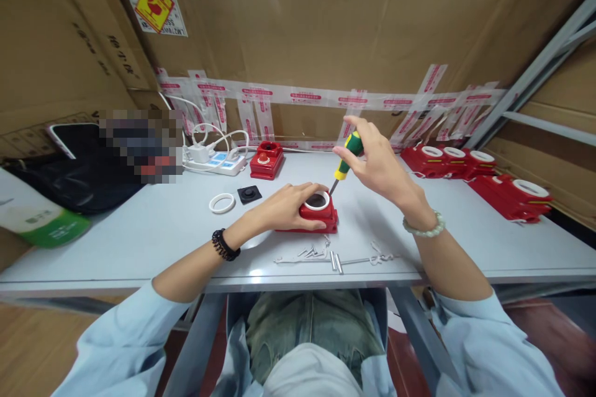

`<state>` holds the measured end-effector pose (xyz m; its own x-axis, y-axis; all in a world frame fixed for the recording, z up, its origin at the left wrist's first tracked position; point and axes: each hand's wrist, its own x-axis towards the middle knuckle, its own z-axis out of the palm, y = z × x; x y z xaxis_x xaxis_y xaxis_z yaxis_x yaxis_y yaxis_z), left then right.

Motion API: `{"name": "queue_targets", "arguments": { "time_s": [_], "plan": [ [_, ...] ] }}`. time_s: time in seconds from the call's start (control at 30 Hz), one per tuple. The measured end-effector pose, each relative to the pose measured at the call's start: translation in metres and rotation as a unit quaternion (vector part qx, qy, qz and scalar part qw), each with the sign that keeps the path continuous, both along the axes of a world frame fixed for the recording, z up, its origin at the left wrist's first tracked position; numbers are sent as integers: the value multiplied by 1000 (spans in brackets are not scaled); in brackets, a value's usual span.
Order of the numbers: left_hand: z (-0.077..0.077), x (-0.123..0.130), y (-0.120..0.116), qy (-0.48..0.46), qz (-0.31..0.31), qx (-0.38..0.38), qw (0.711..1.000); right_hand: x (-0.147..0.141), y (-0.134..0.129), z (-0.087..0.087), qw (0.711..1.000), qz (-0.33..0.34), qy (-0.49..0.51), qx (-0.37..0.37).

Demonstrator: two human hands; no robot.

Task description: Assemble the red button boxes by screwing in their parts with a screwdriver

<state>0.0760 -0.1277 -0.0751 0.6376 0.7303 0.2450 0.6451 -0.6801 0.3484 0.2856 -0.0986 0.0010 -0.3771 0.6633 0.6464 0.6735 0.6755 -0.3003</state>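
The right hand (379, 164) is gripping a green-and-yellow screwdriver (352, 144), angling its tip onto the red housing (331, 219), which the left hand (289, 206) is holding against the tabletop (179, 242); this step is seemingly calling for steady alignment.

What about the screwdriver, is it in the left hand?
No, the right hand holds the screwdriver, while the left hand holds the red part.

light blue sleeves (125, 332), a black braided bracelet (225, 245), a pale green beaded bracelet (424, 227), greenish trousers (311, 329)
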Motion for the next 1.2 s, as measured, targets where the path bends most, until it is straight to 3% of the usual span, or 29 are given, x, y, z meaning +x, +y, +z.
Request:
{"name": "queue_targets", "arguments": {
  "time_s": [0.13,0.2,0.3,0.37,0.47,0.63,0.83,1.03,1.2],
  "plan": [
    [0,0,0,-1,-1,-1,1000,6,-5,7,990,117,-3,-84],
    [0,0,0,-1,1,-1,1000,3,-5,5,993,100,-5,-69],
    [1,0,-1,2,5,-1,1000,-3,0,-3,1000,1,3,14],
    [1,0,-1,1,7,-1,1000,-6,5,-7,999,-29,11,36],
    [0,0,-1,-1,5,-2,1000,-4,7,-7,1000,6,24,15],
    [1,0,-1,-2,1,-11,1000,0,-1,2,986,140,24,-91],
    [3,0,-4,34,28,14,999,-7,-1,-3,999,34,12,20],
    [5,2,-7,32,44,37,998,-4,-2,-2,989,142,5,-41],
    [13,21,3,-105,23,3,994,-10,-2,-6,984,161,54,-45]
  ]
}}
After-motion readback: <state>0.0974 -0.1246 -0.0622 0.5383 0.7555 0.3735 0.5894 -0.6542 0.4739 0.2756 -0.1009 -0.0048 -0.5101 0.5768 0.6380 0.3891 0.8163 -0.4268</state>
